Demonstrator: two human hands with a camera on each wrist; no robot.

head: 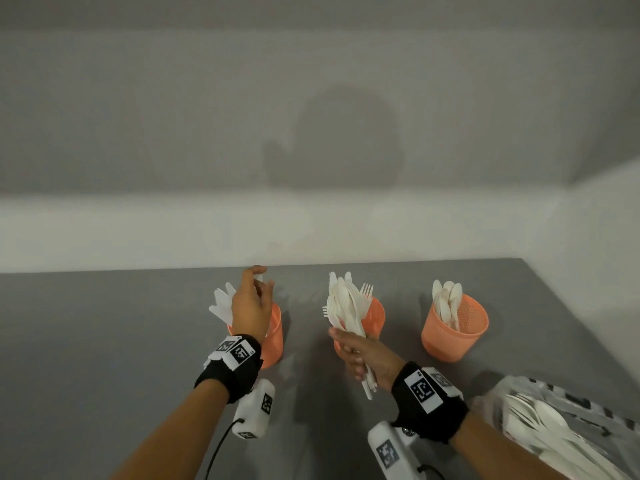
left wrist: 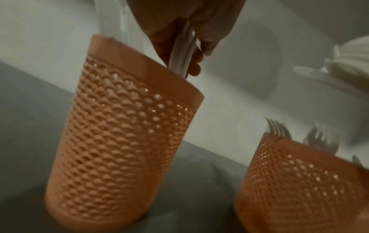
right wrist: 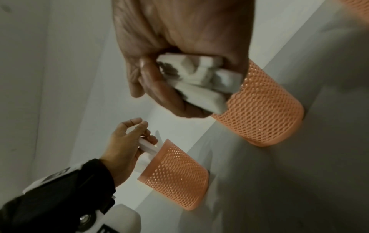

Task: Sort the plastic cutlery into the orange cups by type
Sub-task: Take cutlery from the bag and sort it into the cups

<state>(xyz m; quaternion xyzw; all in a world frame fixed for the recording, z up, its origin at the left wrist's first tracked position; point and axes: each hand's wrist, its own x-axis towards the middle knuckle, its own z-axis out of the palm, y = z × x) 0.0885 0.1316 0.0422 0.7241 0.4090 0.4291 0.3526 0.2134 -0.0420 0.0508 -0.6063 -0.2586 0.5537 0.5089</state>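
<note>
Spoons in right cup

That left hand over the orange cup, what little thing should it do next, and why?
Probably let go. The left hand pinches a white utensil whose lower end is already inside the left cup, so releasing should drop it in. The right hand holds a mixed bundle waiting to be sorted.

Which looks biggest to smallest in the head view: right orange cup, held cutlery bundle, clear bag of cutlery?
1. Clear bag of cutlery, though cut off by the frame and nearest the camera, so unsure.
2. Held cutlery bundle and right orange cup look alike.
</note>
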